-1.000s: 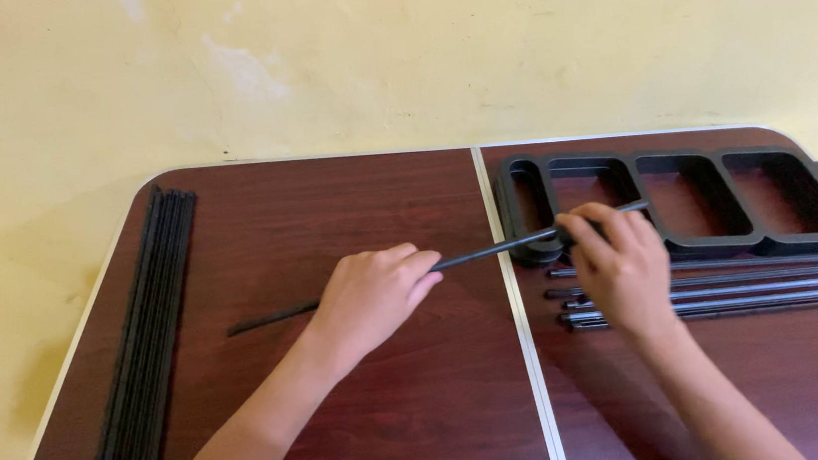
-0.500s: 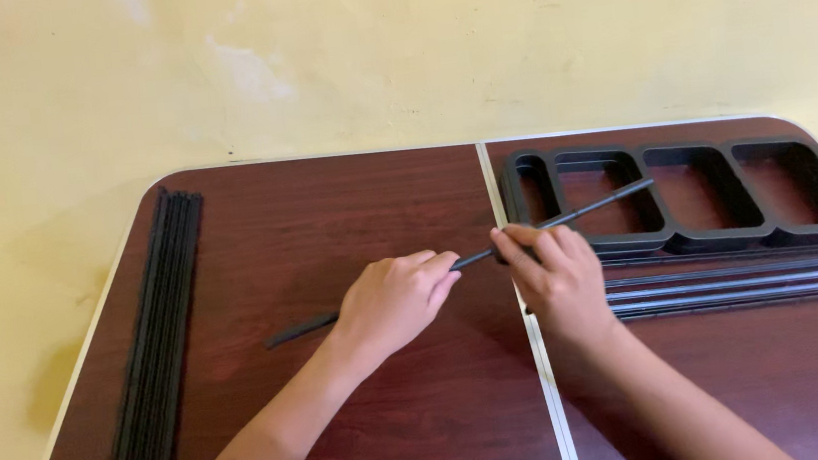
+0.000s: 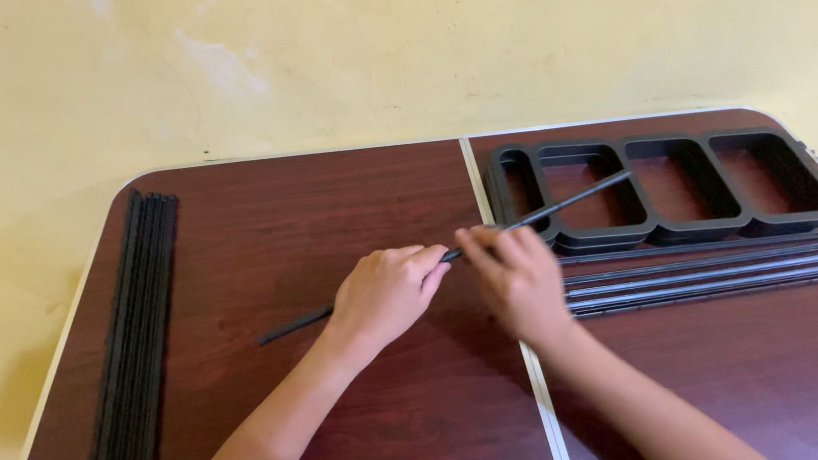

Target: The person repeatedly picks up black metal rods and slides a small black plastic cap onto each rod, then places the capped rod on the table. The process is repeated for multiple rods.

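A long thin black rod (image 3: 566,203) lies slanted across the middle of the dark wooden table (image 3: 329,228), its right end raised over the black frame. My left hand (image 3: 387,292) is closed around the rod's left half, and the rod's tail sticks out to the left of it. My right hand (image 3: 518,274) pinches the same rod just right of the left hand, over the table's white centre seam. The two hands almost touch.
A black plastic frame with several rectangular openings (image 3: 665,190) lies at the back right. In front of it rests a bundle of thin black rods (image 3: 713,276). Another bundle of long black rods (image 3: 135,346) runs along the table's left edge. A yellow wall stands behind.
My right hand has slid left along the rod toward my left hand, from over the frame to the centre seam. The rod stays held and slanted.
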